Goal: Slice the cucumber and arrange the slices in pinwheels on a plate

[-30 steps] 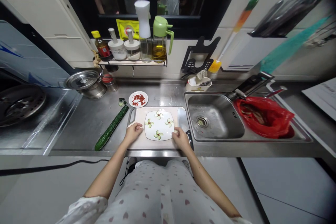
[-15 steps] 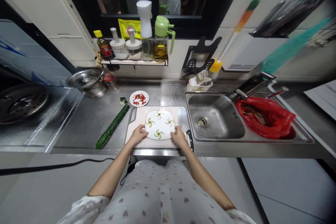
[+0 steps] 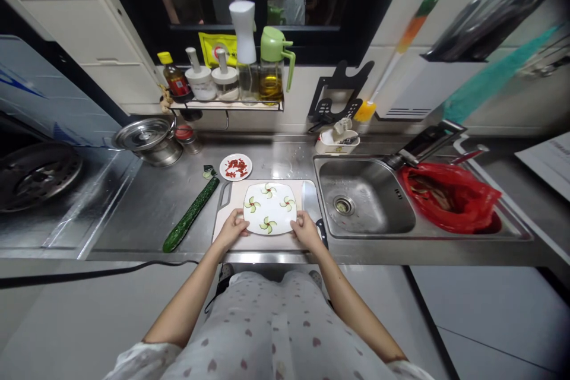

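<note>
Both my hands grip a white square plate by its near corners, above the cutting board. My left hand pinches the left edge, and my right hand pinches the right one. On the plate, several pinwheels of thin green cucumber slices are laid out, each with a red bit in its middle. A knife with a black handle lies at the board's right side, partly behind my right hand. Left of the board rests a long cucumber, with cut end pieces near its tip.
Behind the board stands a small white plate of chopped red bits. A steel sink is to the right, with a red plastic bag beside it. A lidded pot stands back left, below a rack of seasoning bottles.
The plate has shifted very slightly left and away from me, still held in both hands. The other things have stayed where they were.
</note>
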`<action>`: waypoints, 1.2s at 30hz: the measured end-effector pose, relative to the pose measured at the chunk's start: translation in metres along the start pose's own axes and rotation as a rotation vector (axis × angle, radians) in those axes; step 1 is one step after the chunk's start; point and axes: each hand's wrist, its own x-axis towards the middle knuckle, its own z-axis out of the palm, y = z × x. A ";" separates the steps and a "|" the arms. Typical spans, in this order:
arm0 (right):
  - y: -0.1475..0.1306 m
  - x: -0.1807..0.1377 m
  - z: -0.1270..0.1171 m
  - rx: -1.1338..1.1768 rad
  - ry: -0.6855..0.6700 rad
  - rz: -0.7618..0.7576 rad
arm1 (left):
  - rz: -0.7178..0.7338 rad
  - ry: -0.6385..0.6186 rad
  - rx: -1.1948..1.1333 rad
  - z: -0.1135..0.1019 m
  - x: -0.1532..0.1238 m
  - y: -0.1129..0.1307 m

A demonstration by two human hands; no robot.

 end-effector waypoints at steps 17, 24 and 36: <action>-0.022 -0.060 -0.014 0.441 -0.067 0.070 | 0.015 0.018 -0.174 0.014 -0.074 0.021; -0.031 -0.066 -0.004 0.732 -0.037 0.186 | 0.017 -0.027 -0.284 0.025 -0.079 0.025; 0.016 -0.082 -0.060 0.994 0.183 0.384 | 0.277 -0.184 0.465 0.051 -0.048 0.003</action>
